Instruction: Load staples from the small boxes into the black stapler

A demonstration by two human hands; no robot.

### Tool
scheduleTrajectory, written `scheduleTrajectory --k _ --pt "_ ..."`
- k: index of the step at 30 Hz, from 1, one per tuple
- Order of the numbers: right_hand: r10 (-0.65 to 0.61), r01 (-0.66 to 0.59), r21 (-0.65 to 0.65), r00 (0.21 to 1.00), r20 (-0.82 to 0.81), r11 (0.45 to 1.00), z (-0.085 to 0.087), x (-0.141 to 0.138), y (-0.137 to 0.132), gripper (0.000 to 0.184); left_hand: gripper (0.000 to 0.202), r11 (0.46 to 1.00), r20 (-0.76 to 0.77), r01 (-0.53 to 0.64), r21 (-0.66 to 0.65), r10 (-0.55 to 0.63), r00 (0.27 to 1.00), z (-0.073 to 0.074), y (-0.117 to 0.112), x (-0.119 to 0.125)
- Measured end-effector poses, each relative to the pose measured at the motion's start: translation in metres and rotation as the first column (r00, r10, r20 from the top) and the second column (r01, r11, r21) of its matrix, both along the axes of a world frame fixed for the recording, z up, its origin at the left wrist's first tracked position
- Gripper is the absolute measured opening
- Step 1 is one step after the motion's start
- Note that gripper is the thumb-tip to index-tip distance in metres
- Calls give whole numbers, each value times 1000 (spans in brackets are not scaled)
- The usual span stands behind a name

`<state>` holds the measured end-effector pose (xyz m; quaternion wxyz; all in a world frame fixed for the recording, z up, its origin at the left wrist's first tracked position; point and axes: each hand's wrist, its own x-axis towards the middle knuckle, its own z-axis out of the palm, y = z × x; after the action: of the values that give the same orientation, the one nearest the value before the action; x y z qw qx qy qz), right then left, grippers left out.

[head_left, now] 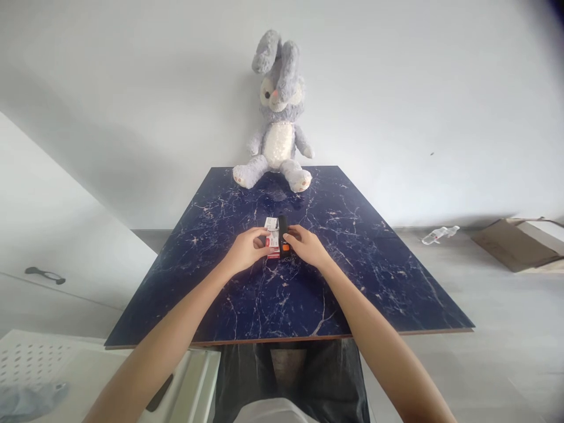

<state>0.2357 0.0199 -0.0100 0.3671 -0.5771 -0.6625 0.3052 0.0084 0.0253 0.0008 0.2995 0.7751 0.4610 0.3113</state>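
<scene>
Both my hands meet at the middle of a dark blue marbled table (374, 276). My left hand (245, 251) has its fingers curled round a small white and red packet (272, 238). My right hand (308, 247) grips a small black device with an orange button (284, 235), held upright against the packet. The two things touch each other just above the tabletop.
A grey and white plush rabbit (277, 126) sits at the table's far edge against the white wall. On the floor to the right lie a clear plastic bottle (438, 234) and flattened cardboard (515, 244). A white perforated surface (35, 364) is at lower left.
</scene>
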Motion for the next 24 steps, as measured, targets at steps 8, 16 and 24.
scheduleTrajectory --k 8,16,24 --pt "-27 78 279 982 -184 957 23 -6 -13 33 49 972 251 234 -5 -225 941 21 -10 0" --pt "126 -123 40 854 -504 992 23 4 -6 24 29 960 440 273 -65 -218 871 21 -12 2" --pt "73 -79 17 792 -606 997 24 -4 -10 27 49 985 452 127 -114 -63 890 12 -10 6"
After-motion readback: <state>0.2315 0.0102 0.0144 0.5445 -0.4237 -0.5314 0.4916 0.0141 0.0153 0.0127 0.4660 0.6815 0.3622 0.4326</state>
